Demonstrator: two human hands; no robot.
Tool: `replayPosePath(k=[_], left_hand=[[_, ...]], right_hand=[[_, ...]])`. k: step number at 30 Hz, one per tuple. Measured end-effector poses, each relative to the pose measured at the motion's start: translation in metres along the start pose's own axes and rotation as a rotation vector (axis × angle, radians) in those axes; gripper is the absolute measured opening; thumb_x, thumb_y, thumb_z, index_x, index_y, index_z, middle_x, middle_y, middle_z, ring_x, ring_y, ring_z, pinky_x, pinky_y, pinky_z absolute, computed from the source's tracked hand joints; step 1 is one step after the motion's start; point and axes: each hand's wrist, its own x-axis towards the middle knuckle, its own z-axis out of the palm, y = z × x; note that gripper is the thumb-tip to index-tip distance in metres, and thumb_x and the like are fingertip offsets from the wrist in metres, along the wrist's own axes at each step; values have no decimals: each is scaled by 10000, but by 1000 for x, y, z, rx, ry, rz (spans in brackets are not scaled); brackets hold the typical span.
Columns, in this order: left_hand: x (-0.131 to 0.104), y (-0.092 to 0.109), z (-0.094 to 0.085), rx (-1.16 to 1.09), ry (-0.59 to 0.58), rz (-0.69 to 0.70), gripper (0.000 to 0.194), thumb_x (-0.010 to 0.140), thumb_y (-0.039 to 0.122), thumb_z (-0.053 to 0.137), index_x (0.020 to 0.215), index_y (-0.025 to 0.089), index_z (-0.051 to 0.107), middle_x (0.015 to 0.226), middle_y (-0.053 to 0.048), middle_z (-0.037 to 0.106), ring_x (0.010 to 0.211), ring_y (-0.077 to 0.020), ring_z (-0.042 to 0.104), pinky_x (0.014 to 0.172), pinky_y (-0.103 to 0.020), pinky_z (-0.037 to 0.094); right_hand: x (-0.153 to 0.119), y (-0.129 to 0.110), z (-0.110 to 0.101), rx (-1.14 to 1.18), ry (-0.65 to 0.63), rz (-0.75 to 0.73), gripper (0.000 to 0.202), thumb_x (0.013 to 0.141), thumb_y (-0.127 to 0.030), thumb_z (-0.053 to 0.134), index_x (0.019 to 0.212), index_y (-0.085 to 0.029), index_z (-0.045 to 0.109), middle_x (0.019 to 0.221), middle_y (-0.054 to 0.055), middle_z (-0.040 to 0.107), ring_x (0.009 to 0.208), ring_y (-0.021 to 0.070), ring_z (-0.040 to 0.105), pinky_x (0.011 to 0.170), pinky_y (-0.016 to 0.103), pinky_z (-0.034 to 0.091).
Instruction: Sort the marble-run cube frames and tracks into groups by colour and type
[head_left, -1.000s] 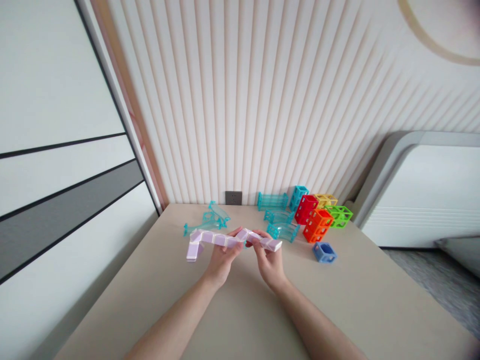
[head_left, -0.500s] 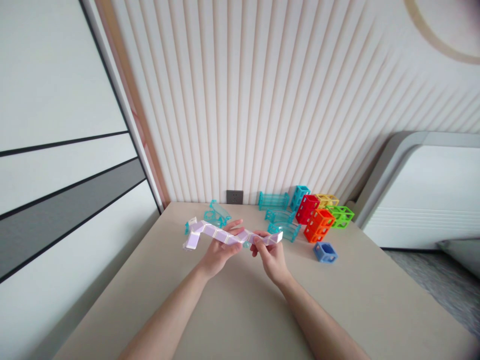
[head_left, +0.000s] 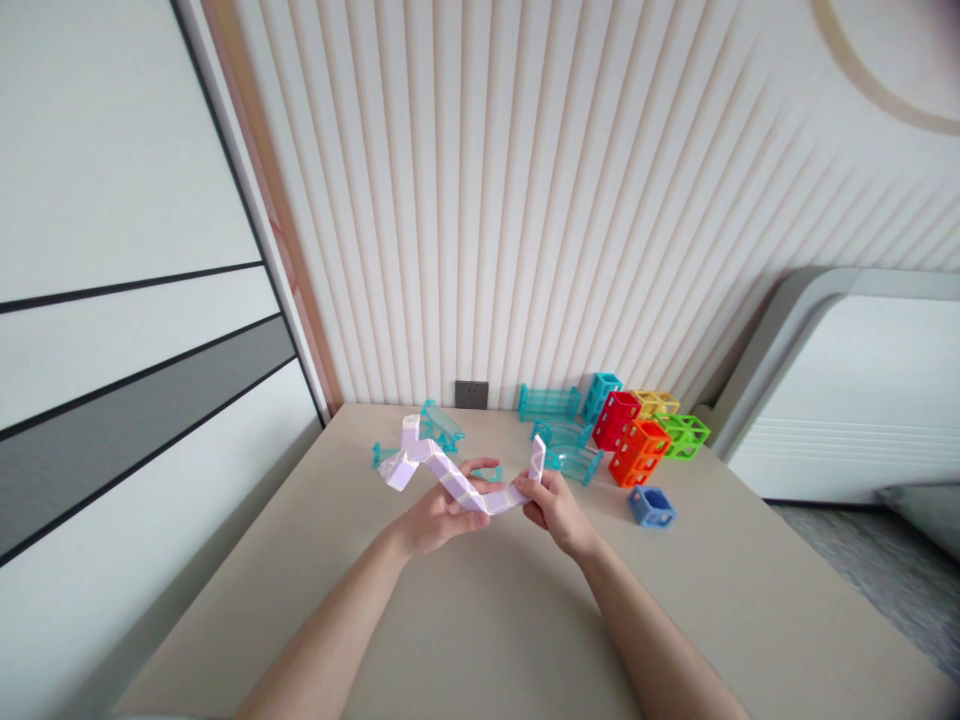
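Observation:
A purple and white snake puzzle, made of wedge-shaped segments, is held in both hands above the table. My left hand grips its middle, with the thumb in front and the fingers behind. Near the right end, my right hand pinches the puzzle between thumb and fingers. The right tip points upward, and the left end is folded into a bent cluster. Behind my left fingers, part of a clear teal piece shows on the table.
Clear teal track pieces lie at the back left, and more teal pieces at the back right. Right of those stand red blocks, orange blocks, green frames and a blue cube frame. A wall socket sits behind the table.
The snake puzzle's right end has turned from nearly level to pointing up. Its left end has rotated, with one part now upward. Both hands have shifted slightly lower and stay on it.

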Motion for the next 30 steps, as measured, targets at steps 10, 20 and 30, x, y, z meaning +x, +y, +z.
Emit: replayPosePath(k=[10,20,30], left_hand=[[13,-13,5,-94,343,-71,530,723,510,842,1062,141,670,770,-17,632,695,-152,575,616,-265,457],[11,-12,15,-130,346,-68,493,764,528,796,1064,153,683,721,11,596,601,-112,497,534,-235,393],[14,-13,12,-24,416,-20,491,807,585,732,965,121,765,634,-15,614,593,-133,523,573,-256,395]], right_hand=[[1,7,13,7,196,-210,443,839,-609,660,802,-168,640,450,-43,523,416,99,421,453,242,350],[-2,6,22,152,178,-193,492,757,-542,809,1013,-205,557,896,82,765,700,207,697,609,318,539],[1,10,16,35,236,-309,473,750,-524,824,983,-214,552,937,98,790,837,257,730,789,379,549]])
